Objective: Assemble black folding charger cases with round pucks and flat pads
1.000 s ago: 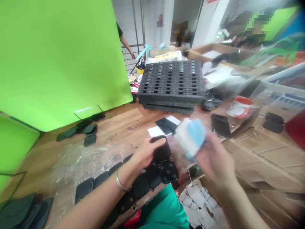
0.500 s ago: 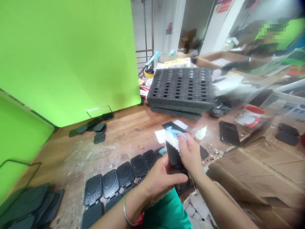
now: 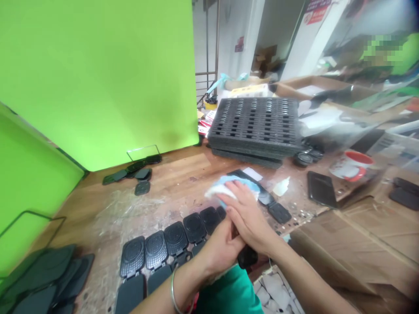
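Observation:
My left hand (image 3: pixel 221 248) is closed round a black hinged case (image 3: pixel 248 258), mostly hidden by both hands; its lower part shows below my wrists. Over the case lies my right hand (image 3: pixel 245 213), fingers stretched along a blue and white cloth (image 3: pixel 214 190) that they press down. The cloth fans out past the fingertips. To the left, opened black cases (image 3: pixel 176 237) lie in a row, ridged halves facing up. Another open black case (image 3: pixel 279 213) rests just right of my right hand, near a white card (image 3: pixel 252 174) and a small white bottle (image 3: pixel 281 186).
A stack of grey foam trays (image 3: pixel 255 124) holding round pieces stands at the back. Rightward are a phone (image 3: pixel 321 189), a red-rimmed mug (image 3: pixel 352 165) and cardboard (image 3: pixel 353 244). Green panels (image 3: pixel 98 78) border the left, with dark flat pieces (image 3: pixel 46 279) at front left.
My right hand has flattened over the case, and the cloth has spread leftward beneath its fingers. The case is now more covered. The view has shifted slightly left.

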The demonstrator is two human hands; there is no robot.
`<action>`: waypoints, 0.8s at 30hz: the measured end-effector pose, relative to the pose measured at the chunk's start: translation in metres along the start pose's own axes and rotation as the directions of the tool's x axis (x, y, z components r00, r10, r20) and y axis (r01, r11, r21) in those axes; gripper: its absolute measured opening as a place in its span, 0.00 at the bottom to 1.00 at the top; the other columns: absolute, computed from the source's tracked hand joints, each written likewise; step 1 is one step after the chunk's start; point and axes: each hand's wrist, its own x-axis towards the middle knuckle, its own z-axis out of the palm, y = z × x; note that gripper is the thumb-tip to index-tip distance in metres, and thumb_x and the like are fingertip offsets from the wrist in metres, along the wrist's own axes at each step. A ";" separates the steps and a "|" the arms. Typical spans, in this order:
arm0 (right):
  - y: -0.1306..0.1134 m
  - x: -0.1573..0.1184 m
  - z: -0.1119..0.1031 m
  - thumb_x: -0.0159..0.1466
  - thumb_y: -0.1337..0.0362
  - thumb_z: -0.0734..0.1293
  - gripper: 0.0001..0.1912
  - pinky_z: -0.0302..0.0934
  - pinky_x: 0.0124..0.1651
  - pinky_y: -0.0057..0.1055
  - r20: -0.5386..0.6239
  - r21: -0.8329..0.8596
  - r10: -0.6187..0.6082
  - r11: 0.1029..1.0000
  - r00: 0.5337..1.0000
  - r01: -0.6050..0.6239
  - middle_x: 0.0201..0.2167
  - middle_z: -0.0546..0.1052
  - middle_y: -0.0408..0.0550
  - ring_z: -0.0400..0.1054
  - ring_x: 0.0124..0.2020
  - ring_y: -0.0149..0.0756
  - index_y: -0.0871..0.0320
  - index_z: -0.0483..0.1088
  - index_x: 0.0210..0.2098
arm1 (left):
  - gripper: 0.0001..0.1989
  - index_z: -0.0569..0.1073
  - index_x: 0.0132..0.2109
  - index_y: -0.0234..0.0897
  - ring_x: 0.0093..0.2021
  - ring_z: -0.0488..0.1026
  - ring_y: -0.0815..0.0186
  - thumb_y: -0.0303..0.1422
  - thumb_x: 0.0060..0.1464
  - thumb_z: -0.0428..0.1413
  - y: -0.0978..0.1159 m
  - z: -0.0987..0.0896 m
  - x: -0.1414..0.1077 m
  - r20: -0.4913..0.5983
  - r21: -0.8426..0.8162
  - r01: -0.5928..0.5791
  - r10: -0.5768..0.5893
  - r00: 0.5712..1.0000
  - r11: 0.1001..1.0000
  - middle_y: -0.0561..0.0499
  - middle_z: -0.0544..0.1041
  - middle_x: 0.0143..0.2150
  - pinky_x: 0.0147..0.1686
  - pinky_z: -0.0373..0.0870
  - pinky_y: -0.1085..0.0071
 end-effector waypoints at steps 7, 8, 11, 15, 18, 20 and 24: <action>-0.013 -0.001 0.006 0.72 0.62 0.53 0.26 0.41 0.70 0.55 0.000 0.006 -0.002 1.000 1.000 0.002 0.70 0.55 0.50 0.40 0.72 0.45 0.53 0.54 0.69 | 0.25 0.67 0.58 0.34 0.64 0.63 0.51 0.28 0.51 0.56 0.001 -0.020 -0.001 0.014 0.072 -0.019 0.018 1.000 0.997 0.41 0.71 0.60 0.63 0.59 0.54; -0.019 -0.005 0.006 0.72 0.62 0.54 0.26 0.40 0.71 0.55 0.041 0.003 -0.035 0.999 0.999 0.035 0.70 0.54 0.49 0.40 0.72 0.45 0.53 0.54 0.69 | 0.23 0.69 0.56 0.34 0.64 0.63 0.50 0.30 0.53 0.55 0.002 -0.023 -0.001 0.010 0.104 -0.013 0.012 1.000 0.995 0.41 0.72 0.58 0.62 0.60 0.55; -0.019 -0.004 0.007 0.71 0.60 0.55 0.21 0.48 0.67 0.52 0.018 0.016 -0.028 0.999 0.999 0.028 0.65 0.64 0.50 0.51 0.68 0.46 0.51 0.67 0.60 | 0.22 0.68 0.56 0.33 0.61 0.66 0.51 0.30 0.53 0.56 0.003 -0.028 -0.003 0.090 0.172 0.007 -0.023 0.996 0.985 0.42 0.74 0.56 0.60 0.63 0.55; 0.015 0.021 0.001 0.70 0.52 0.52 0.26 0.65 0.38 0.35 -0.177 0.197 0.336 0.933 0.925 -0.301 0.27 0.76 0.48 0.70 0.33 0.39 0.57 0.72 0.27 | 0.27 0.64 0.60 0.38 0.59 0.69 0.54 0.26 0.52 0.57 0.009 -0.031 -0.008 0.210 0.066 0.070 -0.082 0.974 0.995 0.44 0.73 0.56 0.58 0.65 0.56; 0.039 0.032 -0.016 0.67 0.45 0.56 0.28 0.56 0.24 0.30 -0.267 0.361 0.627 0.769 0.732 -0.527 0.13 0.64 0.42 0.60 0.19 0.33 0.55 0.60 0.16 | 0.27 0.62 0.61 0.42 0.60 0.69 0.50 0.28 0.56 0.58 0.019 -0.035 -0.013 0.278 -0.164 0.138 -0.088 0.956 0.977 0.42 0.71 0.59 0.54 0.69 0.56; 0.040 0.030 -0.029 0.66 0.44 0.57 0.28 0.54 0.22 0.30 -0.326 0.452 0.742 0.667 0.586 -0.592 0.12 0.64 0.42 0.58 0.16 0.33 0.56 0.63 0.18 | 0.29 0.61 0.61 0.42 0.58 0.71 0.46 0.29 0.55 0.60 0.021 -0.037 -0.016 0.276 -0.275 0.188 -0.110 0.955 0.943 0.39 0.68 0.61 0.47 0.74 0.57; 0.007 0.008 -0.034 0.71 0.46 0.48 0.31 0.62 0.27 0.32 -0.378 0.456 0.681 0.727 0.627 -0.513 0.26 0.78 0.50 0.71 0.25 0.39 0.59 0.75 0.40 | 0.31 0.62 0.59 0.39 0.54 0.73 0.44 0.30 0.49 0.64 0.014 -0.035 -0.012 0.148 -0.341 0.202 -0.160 0.976 0.918 0.36 0.70 0.59 0.41 0.76 0.57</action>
